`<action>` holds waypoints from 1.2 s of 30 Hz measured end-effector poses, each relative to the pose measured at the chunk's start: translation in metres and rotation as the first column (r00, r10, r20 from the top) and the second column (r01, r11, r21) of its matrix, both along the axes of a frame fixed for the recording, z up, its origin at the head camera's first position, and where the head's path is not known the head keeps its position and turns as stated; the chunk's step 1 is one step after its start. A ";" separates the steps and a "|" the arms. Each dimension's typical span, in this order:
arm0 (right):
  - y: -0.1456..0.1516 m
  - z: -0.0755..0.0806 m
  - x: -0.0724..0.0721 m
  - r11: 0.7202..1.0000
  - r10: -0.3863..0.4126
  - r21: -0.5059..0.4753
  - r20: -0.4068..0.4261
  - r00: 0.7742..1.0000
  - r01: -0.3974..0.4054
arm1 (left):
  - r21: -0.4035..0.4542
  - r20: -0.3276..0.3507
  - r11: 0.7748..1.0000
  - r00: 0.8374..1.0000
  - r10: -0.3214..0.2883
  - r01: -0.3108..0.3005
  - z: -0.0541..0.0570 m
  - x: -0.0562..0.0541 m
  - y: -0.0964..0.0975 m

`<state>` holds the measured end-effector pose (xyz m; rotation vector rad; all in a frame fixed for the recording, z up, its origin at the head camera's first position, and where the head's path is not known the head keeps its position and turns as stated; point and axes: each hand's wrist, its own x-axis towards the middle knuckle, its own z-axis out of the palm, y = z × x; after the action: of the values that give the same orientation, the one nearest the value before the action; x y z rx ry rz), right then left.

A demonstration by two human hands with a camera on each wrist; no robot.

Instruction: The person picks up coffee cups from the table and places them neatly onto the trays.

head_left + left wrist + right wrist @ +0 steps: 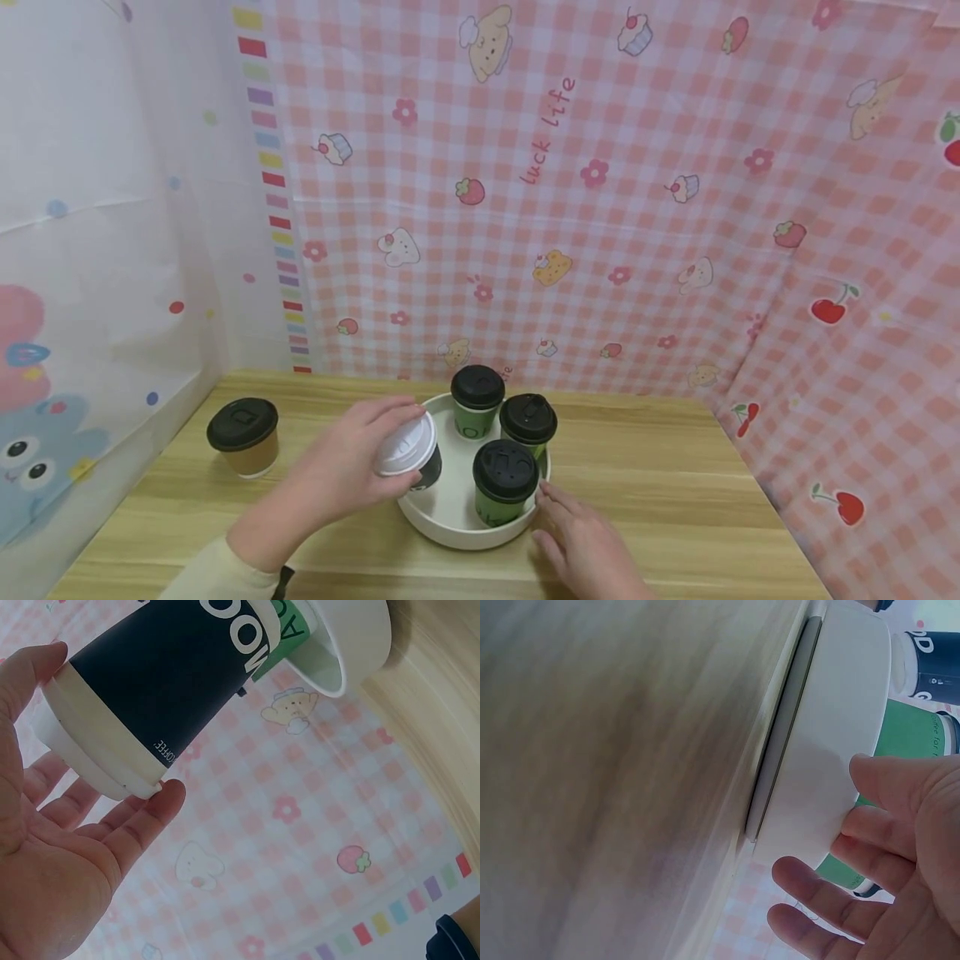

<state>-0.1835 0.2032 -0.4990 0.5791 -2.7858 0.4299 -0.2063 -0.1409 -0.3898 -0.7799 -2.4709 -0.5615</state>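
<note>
My left hand (348, 458) grips a dark paper coffee cup (165, 679) by its white lid (409, 446), thumb on one side and fingers on the other. That cup is at the left part of a round white tray (465, 540); whether its base touches the tray floor I cannot tell. Three green paper cups with black lids stand in the tray: one at the back (475, 422), one at the right (529, 421), one in front (501, 502). With fingers loosely extended, my right hand (588, 537) rests against the tray's right outer wall (832, 735).
A brown paper cup (257, 456) with a black lid stands on the wooden table (637, 467) at the left, outside the tray. Behind the table hangs a pink checked cloth (510, 250); a white cloth (97, 208) covers the left side.
</note>
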 end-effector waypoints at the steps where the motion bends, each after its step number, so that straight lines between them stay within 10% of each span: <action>1: 0.000 0.000 0.000 1.000 0.000 0.001 -0.006 1.000 0.000 | -0.004 0.008 1.000 1.000 0.001 -0.001 0.000 0.000 0.001; 36: 0.001 -0.001 0.000 1.000 -0.006 0.004 0.014 1.000 0.006 | -0.151 0.134 0.985 0.989 -0.060 0.080 -0.029 -0.017 0.038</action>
<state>-0.1835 0.2044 -0.5003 0.5710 -2.8019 0.4295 -0.2229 -0.1028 -0.4193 -0.9207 -2.6402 -0.4605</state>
